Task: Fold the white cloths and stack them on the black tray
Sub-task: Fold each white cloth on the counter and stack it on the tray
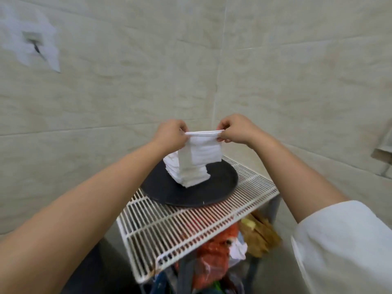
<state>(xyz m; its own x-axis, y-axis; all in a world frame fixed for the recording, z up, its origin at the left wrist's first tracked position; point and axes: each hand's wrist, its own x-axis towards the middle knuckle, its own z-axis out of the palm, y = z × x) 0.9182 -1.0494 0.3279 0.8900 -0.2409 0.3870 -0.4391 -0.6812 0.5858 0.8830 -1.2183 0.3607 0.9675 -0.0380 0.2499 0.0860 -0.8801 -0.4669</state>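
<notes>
A white cloth point(203, 149) hangs doubled over between my two hands, above the tray. My left hand point(171, 134) pinches its upper left corner and my right hand point(235, 130) pinches its upper right corner. Below it a stack of several folded white cloths point(188, 177) sits on the round black tray point(218, 189). The hanging cloth hides part of the stack. The tray rests on a white wire rack point(191, 225).
The rack stands in a corner of beige tiled walls point(127, 92). Under it lie an orange plastic bag point(214, 253), brown paper point(261, 234) and other clutter. A white sleeve point(347, 247) covers my right upper arm.
</notes>
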